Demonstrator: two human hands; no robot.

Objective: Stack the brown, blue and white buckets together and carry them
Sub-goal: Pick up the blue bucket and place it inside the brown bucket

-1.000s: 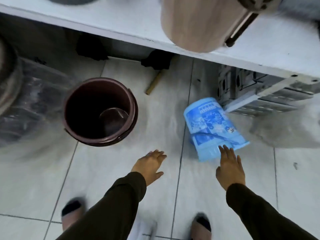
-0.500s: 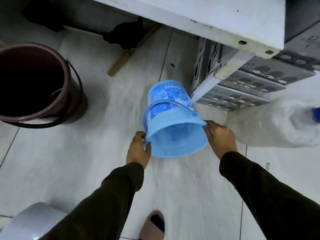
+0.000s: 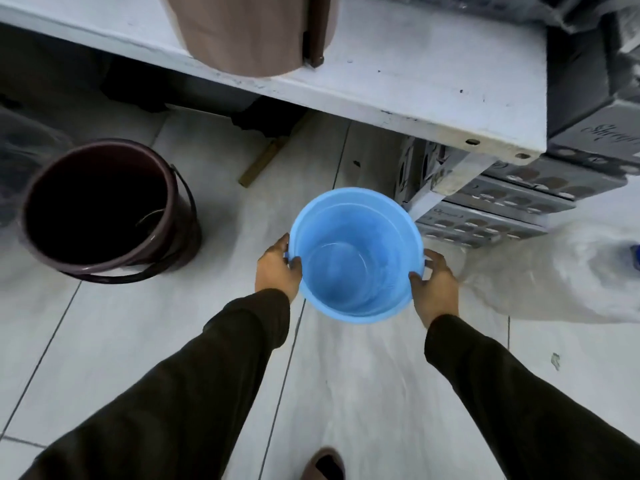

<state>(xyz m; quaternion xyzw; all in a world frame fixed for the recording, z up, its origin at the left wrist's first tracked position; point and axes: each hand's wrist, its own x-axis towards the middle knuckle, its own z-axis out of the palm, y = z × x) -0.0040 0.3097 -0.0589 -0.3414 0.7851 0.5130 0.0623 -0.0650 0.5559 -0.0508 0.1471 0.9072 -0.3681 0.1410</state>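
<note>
My foot [image 3: 323, 463] shows at the bottom edge on the tiled floor [image 3: 363, 393]; open tile lies all around it and between my dark sleeves.

My left hand [image 3: 277, 268] and right hand [image 3: 434, 282] clamp the blue bucket [image 3: 353, 254] from opposite sides, fingers curled at the rim, thumbs on the near wall. The bucket is upright, mouth toward me, its axis running top to bottom away from the camera. Interior: bare blue bottom, nothing inside. Cannot tell whether its base touches the floor or is just off it.

Left of it, well apart across bare tile, the brown bucket [image 3: 100, 206] stands upright on the floor, mouth up, its wire handle dropped down around the outside. Interior dark; a thin pale curved strand shows against the inner wall, otherwise contents unclear.

Right of the blue bucket, near its far side, stacked grey crates [image 3: 485, 216] sit under the end of a white shelf [image 3: 415, 81]. A translucent plastic sheet [image 3: 554, 271] lies on the floor further right.

On the shelf's front edge above, a tan cylindrical container [image 3: 252, 32] overhangs. The white bucket is not identifiable.
</note>
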